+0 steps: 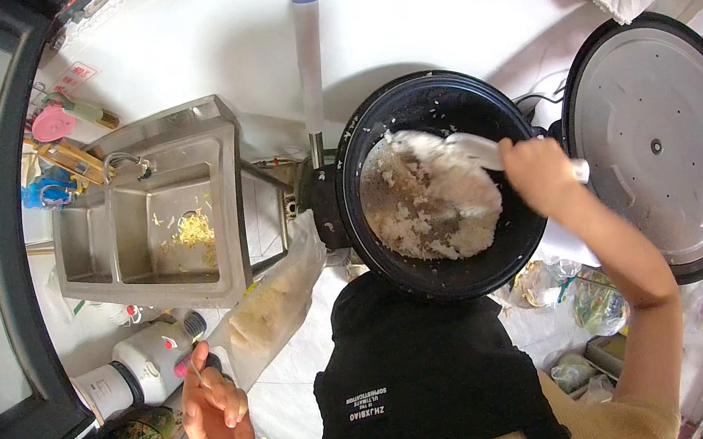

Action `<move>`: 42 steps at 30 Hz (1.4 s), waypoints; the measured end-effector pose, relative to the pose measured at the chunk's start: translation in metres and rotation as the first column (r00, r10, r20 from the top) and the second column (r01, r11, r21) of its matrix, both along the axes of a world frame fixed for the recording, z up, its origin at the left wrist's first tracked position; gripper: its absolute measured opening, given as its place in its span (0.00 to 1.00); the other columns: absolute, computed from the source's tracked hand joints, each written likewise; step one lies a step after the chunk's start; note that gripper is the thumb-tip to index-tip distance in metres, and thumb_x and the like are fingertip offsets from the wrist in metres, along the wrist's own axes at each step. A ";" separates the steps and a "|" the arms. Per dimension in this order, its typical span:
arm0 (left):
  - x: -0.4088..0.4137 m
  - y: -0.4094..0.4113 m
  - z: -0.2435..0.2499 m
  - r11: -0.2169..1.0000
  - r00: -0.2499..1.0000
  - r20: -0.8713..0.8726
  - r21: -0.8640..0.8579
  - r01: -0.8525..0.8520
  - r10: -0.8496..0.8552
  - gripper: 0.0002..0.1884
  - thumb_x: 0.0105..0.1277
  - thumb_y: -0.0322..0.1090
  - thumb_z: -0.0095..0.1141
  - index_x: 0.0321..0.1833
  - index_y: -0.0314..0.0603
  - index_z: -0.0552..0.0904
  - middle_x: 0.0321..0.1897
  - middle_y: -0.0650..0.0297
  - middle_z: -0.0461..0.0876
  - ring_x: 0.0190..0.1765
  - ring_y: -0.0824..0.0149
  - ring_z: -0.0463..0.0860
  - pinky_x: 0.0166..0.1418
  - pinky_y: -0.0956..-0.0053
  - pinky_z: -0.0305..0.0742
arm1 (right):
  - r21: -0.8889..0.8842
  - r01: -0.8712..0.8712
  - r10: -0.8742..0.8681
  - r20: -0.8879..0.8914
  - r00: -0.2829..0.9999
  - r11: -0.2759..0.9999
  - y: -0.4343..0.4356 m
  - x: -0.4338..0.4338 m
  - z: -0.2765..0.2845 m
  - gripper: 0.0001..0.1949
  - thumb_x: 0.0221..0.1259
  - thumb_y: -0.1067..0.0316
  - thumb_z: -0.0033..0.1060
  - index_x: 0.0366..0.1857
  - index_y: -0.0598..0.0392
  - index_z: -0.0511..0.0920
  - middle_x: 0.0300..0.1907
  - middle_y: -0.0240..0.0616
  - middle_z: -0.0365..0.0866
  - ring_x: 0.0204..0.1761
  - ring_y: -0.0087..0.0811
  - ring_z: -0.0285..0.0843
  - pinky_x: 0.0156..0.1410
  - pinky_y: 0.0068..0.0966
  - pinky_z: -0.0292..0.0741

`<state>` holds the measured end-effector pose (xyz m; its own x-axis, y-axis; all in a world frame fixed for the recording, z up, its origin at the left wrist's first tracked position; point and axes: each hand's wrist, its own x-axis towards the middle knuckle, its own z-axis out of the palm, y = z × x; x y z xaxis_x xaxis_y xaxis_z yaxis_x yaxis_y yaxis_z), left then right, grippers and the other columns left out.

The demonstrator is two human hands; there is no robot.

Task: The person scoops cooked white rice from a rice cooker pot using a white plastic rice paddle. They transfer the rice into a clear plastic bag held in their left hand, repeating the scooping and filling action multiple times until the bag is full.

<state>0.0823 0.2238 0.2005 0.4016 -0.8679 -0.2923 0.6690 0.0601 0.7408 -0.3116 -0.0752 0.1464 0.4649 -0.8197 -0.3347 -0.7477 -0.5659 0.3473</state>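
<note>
My right hand [539, 174] grips the handle of a white rice paddle [476, 149], whose blade is blurred over the rice. Clumps of white rice [440, 227] lie on the speckled grey bottom of a large black rice cooker [351, 219], with grains stuck to its inner wall. The cooker's round lid [655, 177] stands open at the right. My left hand [216, 407] is raised at the lower left with its fingers curled and the index finger up. Beside it is a clear plastic bag [271, 318] with pale contents; whether the fingers hold its edge is unclear.
A steel double sink [228, 203] with a tap [124, 160] stands at the left, yellowish food scraps [194, 230] around its drain. A white pipe [311, 63] rises behind the cooker. White plastic jugs [148, 356] stand lower left; bagged vegetables [596, 306] lie lower right.
</note>
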 end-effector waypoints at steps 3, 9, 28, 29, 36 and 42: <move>0.003 -0.007 -0.008 1.000 1.000 0.004 0.014 0.015 -0.015 0.40 0.67 0.44 0.58 0.70 0.17 0.58 0.26 0.64 0.70 0.16 0.76 0.64 0.20 0.82 0.56 | -0.230 -0.238 0.250 0.027 0.968 0.944 0.057 0.023 -0.008 0.11 0.54 0.66 0.59 0.40 0.55 0.78 0.21 0.31 0.79 0.21 0.28 0.83 0.24 0.23 0.76; 0.010 -0.010 -0.012 0.999 0.999 -0.021 0.034 0.031 -0.030 0.39 0.68 0.44 0.57 0.71 0.18 0.57 0.27 0.63 0.71 0.17 0.74 0.65 0.21 0.80 0.58 | -0.105 -0.341 0.357 0.267 0.895 0.934 0.116 0.039 -0.025 0.18 0.55 0.68 0.58 0.51 0.58 0.78 0.22 0.36 0.78 0.22 0.29 0.80 0.25 0.24 0.75; 0.004 -0.010 -0.012 0.998 0.999 0.006 0.043 0.044 -0.044 0.39 0.66 0.46 0.60 0.69 0.19 0.62 0.25 0.65 0.72 0.15 0.76 0.63 0.19 0.83 0.54 | 0.067 -0.169 0.156 0.163 0.974 0.983 0.070 -0.009 -0.003 0.04 0.57 0.68 0.57 0.34 0.53 0.77 0.21 0.35 0.84 0.24 0.35 0.87 0.28 0.32 0.79; 0.004 -0.011 -0.013 0.998 0.999 0.008 0.052 0.045 -0.046 0.39 0.66 0.47 0.59 0.69 0.19 0.62 0.26 0.66 0.72 0.15 0.77 0.63 0.19 0.83 0.54 | 0.076 -0.183 0.170 0.153 0.974 0.980 0.078 0.005 -0.020 0.05 0.55 0.67 0.59 0.32 0.55 0.77 0.20 0.34 0.84 0.23 0.32 0.86 0.26 0.30 0.78; 0.004 -0.004 -0.024 0.996 0.998 0.028 0.077 0.048 -0.050 0.38 0.67 0.47 0.58 0.69 0.21 0.63 0.25 0.67 0.73 0.15 0.77 0.62 0.18 0.83 0.53 | 0.122 -0.137 0.115 0.169 0.979 0.983 0.090 0.002 -0.006 0.10 0.57 0.68 0.58 0.40 0.57 0.79 0.23 0.35 0.84 0.26 0.33 0.87 0.28 0.32 0.80; 0.004 -0.005 -0.032 0.983 0.995 0.025 0.158 0.094 -0.099 0.32 0.69 0.44 0.54 0.67 0.23 0.67 0.25 0.68 0.71 0.15 0.79 0.59 0.18 0.84 0.52 | 0.118 0.296 -0.318 0.337 0.886 0.948 0.047 -0.056 0.010 0.07 0.67 0.64 0.54 0.41 0.55 0.76 0.27 0.51 0.84 0.33 0.52 0.85 0.39 0.47 0.80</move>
<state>0.0860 0.2191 0.1683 0.3300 -0.8476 -0.4154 0.6416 -0.1214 0.7574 -0.3681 -0.0279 0.1565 0.2893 -0.9232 -0.2531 -0.9538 -0.3004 0.0055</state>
